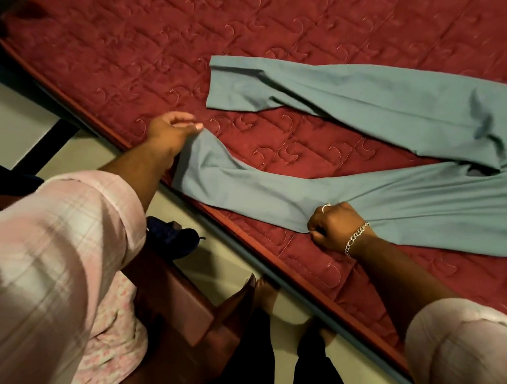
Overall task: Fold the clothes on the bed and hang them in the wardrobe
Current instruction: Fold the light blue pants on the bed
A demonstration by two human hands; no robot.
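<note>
A pair of grey-blue trousers [381, 197] lay spread flat on the bed [121, 47], which was covered with a dark red quilted bedspread. The two legs ran apart toward the left, the far one lying flat, the near one stretched along the bed's near edge with its cuff hanging slightly over that edge. The left hand [169, 132] pinched the cuff end of the near leg between thumb and fingers, lifting it a little off the bedspread. The right hand [334, 224], wearing a ring and a chain bracelet [355, 238], was curled around the lower edge of the same leg farther along, bunching the cloth there. Both arms wore pale pink checked sleeves [62, 253] rolled above the wrist. Below the bed's edge lay a pale floor [8, 120], with a dark blue shoe [174, 240] beside the bed.
</note>
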